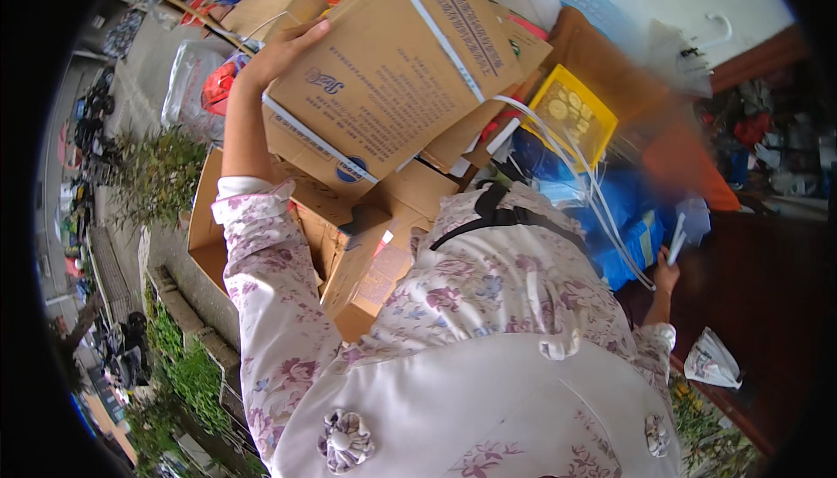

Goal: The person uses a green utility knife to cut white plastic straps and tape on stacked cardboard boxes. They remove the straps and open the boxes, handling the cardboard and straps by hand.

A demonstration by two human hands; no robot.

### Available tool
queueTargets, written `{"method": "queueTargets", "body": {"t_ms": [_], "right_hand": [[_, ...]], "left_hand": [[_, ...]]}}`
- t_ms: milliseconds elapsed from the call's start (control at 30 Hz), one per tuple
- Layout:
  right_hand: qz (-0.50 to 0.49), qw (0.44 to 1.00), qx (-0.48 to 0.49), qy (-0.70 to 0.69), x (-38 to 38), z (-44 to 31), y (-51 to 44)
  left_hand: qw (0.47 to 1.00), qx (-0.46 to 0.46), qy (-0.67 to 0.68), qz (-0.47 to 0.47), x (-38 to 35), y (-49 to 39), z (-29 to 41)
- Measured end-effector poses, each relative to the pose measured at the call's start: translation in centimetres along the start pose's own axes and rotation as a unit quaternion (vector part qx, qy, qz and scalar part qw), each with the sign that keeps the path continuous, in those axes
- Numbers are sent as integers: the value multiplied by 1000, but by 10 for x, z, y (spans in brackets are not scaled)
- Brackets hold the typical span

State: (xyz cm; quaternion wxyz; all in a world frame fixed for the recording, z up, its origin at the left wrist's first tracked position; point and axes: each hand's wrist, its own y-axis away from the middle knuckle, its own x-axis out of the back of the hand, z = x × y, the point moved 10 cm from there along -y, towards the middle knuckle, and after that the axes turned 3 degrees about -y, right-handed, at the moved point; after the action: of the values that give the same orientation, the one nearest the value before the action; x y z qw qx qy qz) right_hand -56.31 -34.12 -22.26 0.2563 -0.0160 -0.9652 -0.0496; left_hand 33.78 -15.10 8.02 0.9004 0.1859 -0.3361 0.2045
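My left hand grips the upper left edge of a closed cardboard box, its thumb lying along the top. The box is tilted and bears printed writing. White plastic strapping runs across it. Loose white straps trail from beside the box down to the right. At the far right, my right hand is closed around a slim white object whose kind I cannot make out. One strap end lies close to that hand; whether the hand touches it is unclear.
Opened cardboard boxes lie below the strapped box. A yellow-framed tray and blue plastic bags are at the right. A white plastic bag rests on a dark brown surface. Shrubs grow at the left.
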Motion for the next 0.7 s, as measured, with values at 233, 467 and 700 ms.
{"method": "queueTargets", "body": {"t_ms": [233,467,700], "right_hand": [[-278,941,102,-165,-277,-226,-11],[-404,862,75,-298,-477,-312,-18],[-434,894,52,-100,-544,-279,-4]], "left_hand": [[998,-17,-51,38,-2,-20,-10],[993,-42,-74,86,-6,-20,-12],[990,-10,-90,108,-7,-10,-21]]}}
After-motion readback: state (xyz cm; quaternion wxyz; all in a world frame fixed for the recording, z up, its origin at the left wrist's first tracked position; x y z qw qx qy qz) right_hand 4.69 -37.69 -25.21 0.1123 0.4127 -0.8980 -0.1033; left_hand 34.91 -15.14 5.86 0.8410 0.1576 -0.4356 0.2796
